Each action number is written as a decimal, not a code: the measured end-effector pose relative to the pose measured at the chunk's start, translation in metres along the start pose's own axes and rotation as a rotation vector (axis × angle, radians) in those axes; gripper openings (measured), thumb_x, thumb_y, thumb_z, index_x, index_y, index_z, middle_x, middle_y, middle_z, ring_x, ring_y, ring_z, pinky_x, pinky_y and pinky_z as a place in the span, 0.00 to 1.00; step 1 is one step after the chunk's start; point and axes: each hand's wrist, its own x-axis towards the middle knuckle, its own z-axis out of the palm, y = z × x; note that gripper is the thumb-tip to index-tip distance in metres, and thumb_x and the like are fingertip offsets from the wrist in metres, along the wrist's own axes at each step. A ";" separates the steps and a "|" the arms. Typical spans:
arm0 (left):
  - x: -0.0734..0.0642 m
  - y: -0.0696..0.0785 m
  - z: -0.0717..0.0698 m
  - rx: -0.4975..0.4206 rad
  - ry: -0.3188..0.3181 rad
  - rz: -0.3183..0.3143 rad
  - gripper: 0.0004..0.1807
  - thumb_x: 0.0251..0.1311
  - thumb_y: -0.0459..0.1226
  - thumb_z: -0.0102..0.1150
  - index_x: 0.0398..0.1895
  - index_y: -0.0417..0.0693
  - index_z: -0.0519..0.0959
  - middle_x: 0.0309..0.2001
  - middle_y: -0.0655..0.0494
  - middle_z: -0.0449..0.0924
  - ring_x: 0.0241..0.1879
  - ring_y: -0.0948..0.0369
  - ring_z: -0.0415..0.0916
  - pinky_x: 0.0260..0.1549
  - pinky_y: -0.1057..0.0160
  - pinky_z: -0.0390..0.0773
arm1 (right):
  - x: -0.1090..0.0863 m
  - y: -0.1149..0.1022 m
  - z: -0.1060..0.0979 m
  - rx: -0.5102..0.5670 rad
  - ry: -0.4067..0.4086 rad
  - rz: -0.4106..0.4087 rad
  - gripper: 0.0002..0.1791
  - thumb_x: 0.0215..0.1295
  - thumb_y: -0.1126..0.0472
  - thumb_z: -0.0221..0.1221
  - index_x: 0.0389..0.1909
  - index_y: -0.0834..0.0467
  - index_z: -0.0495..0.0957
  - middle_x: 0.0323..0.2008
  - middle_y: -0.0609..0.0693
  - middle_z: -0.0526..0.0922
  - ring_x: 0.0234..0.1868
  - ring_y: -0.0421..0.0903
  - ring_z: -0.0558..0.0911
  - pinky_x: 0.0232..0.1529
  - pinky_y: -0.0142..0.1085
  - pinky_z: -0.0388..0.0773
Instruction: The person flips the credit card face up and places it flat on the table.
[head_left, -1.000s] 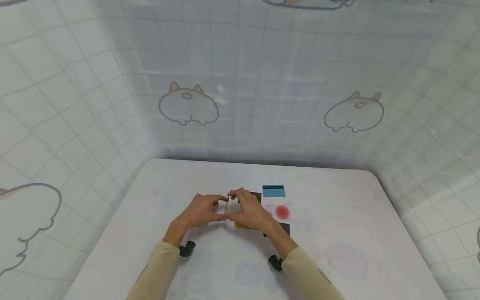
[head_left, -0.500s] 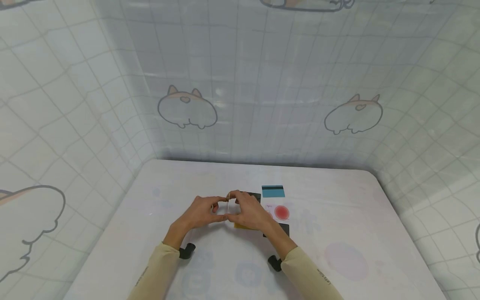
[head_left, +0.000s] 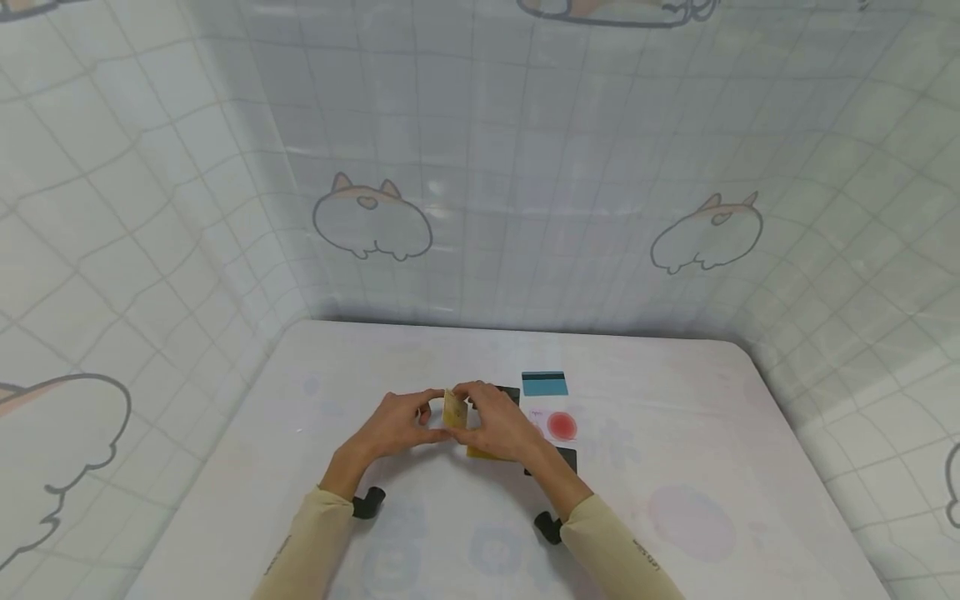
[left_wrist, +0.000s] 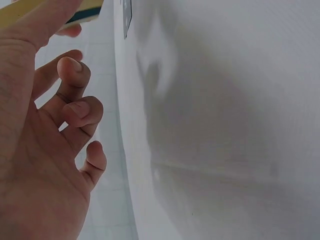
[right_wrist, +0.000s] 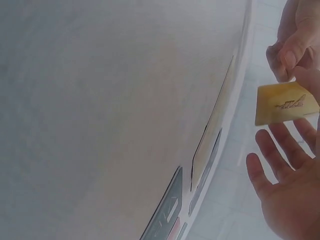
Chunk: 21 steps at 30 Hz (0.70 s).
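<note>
A yellow card with a small dark picture stands on edge between both hands, above the white table. My left hand pinches it between thumb and index finger from the left. In the left wrist view, that thumb lies over the card, which shows a dark green stripe, and the other fingers are loosely curled. My right hand grips the card from the right, thumb near and index finger far. The right wrist view shows its remaining fingers spread beyond the card's printed face.
Several cards lie on the table around the right hand: a blue one with a dark stripe, a white one with a red circle, black ones, and a yellow one partly hidden beneath the hand. Patterned curtains surround the table.
The card has turned from edge-on to the head view, so its yellow face now shows. Both hands stay nearly in place, with small finger shifts.
</note>
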 end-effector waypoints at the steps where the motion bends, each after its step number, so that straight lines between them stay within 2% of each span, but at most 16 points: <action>1: 0.000 -0.001 0.000 -0.002 0.002 0.003 0.43 0.50 0.70 0.64 0.66 0.59 0.75 0.26 0.70 0.72 0.20 0.71 0.64 0.25 0.68 0.68 | 0.000 0.000 0.000 -0.010 -0.002 0.004 0.36 0.62 0.36 0.65 0.67 0.46 0.68 0.58 0.42 0.74 0.56 0.42 0.75 0.60 0.45 0.74; 8: -0.002 0.000 -0.004 -0.052 0.013 0.023 0.41 0.51 0.64 0.70 0.67 0.63 0.72 0.28 0.68 0.73 0.21 0.70 0.66 0.24 0.67 0.69 | 0.000 0.002 0.001 -0.086 -0.002 0.008 0.37 0.61 0.34 0.64 0.67 0.44 0.69 0.58 0.43 0.72 0.58 0.42 0.73 0.60 0.42 0.76; 21: -0.004 -0.002 -0.005 -0.068 0.036 0.055 0.37 0.52 0.61 0.71 0.65 0.65 0.74 0.27 0.68 0.73 0.20 0.70 0.65 0.24 0.67 0.68 | 0.002 0.001 0.003 -0.117 -0.024 0.007 0.36 0.61 0.36 0.66 0.67 0.45 0.71 0.55 0.43 0.71 0.55 0.41 0.72 0.57 0.40 0.76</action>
